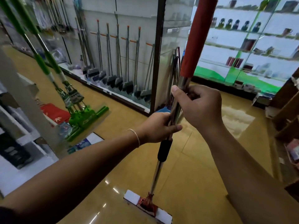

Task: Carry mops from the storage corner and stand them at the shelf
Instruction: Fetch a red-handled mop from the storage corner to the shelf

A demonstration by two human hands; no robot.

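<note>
Holding: we grip the red-handled mop (176, 101) upright with both hands on its bare steel pole, because a long pole swings less when held at two heights.
Left hand (157, 126): our fingers are wrapped round the pole just above the black sleeve (164, 150), thumb lying along the near side; this lower grip looks to steer the head.
Right hand (199, 107): our fingers are curled tight round the pole just below the red grip (196, 39), thumb pressed on the left of the steel; this upper grip seems to carry most of the weight.
Mop head (148, 206): the white sponge bar hangs low over the yellow tiled floor (202, 175), near us; we cannot tell if it touches the tiles.
Tilt: the pole leans with its top to the right and far, so the head stays in our sight and clear of our feet.
Green mops (77, 107): two stand on the left, handles leaning to the upper left, heads resting together by the white shelf (29, 97); we judge that this is where ours belongs, beside them.
Display rack (119, 62): more long-handled cleaning tools stand in a row on the far side, heads down.
Progress: we judge the carry unfinished, since our mop is well apart from the green pair.
Risk: the lit glass shelving (252, 46) on the far right is near the handle's top, so a wide swing could strike it.
</note>
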